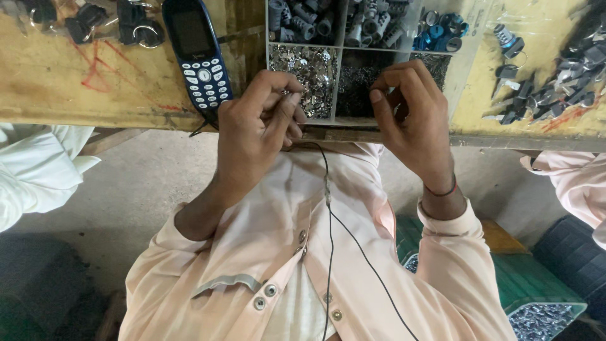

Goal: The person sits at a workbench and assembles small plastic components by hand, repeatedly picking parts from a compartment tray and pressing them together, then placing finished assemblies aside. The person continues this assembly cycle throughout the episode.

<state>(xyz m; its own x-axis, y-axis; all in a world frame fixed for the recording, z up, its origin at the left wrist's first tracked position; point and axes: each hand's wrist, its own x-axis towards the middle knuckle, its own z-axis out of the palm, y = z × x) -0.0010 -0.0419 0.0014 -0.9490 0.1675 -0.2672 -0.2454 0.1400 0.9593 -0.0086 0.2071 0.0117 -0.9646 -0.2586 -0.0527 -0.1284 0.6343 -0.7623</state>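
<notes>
left hand (255, 129): I see it curled at the bench edge, thumb and forefinger pinched together on a small silvery metal piece (285, 93) (too small for me to tell its shape).
right hand (410, 117): fingers curled inward beside the left, hands apart; I can't tell whether it grips anything.
metal piece location: at the left fingertips, just in front of the divided tray (341, 63).
tray: clear compartments; shiny small metal parts (306, 69) left, dark tiny parts (366, 79) next to them, grey cylinders (303, 19) behind, blue rings (439, 31) on the right.
bench (76, 82): worn wood, dark blue keypad phone (197, 53) lying left of the tray.
cable (328, 208): thin black wire running down the pink shirt (252, 265).
</notes>
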